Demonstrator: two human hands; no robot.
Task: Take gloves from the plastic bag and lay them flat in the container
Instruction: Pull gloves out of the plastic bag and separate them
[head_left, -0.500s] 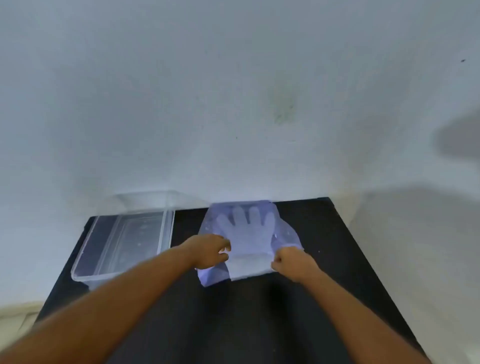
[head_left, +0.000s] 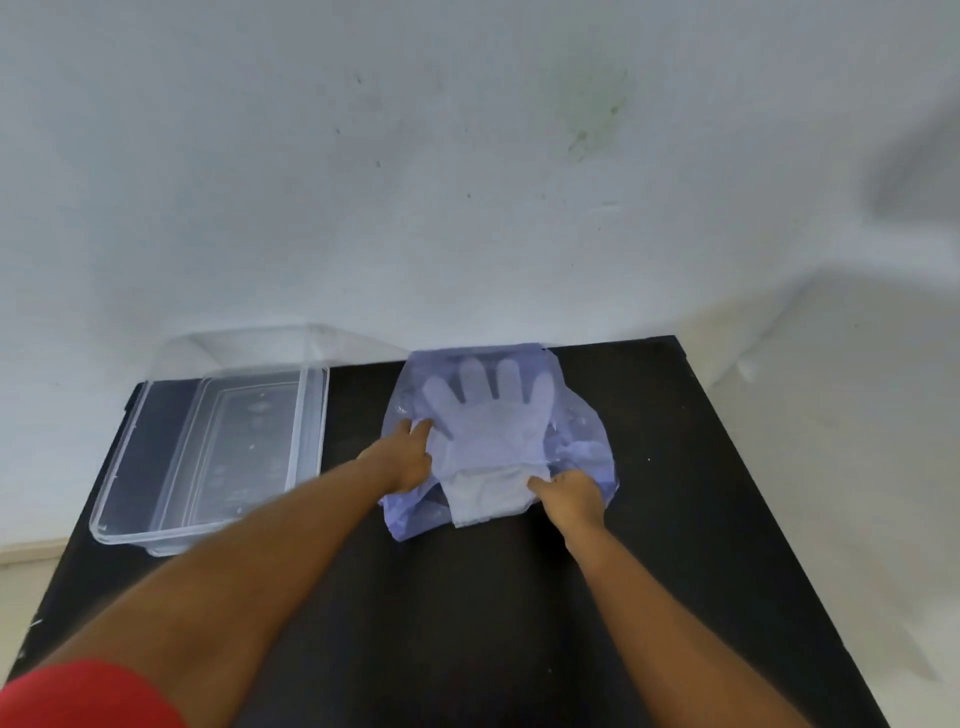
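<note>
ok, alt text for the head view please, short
Two bare hands work at the open end of a purple plastic bag on a black table: the left hand rests on the bag, the right hand pinches the cuff of the pale gloves inside. An empty clear container sits to the left.

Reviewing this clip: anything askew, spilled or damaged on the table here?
Nothing stands out. The clear container sits upright and empty on the black table. The plastic bag lies flat with gloves inside, cuffs poking out of its near opening. The left hand and right hand are at that opening.
</note>
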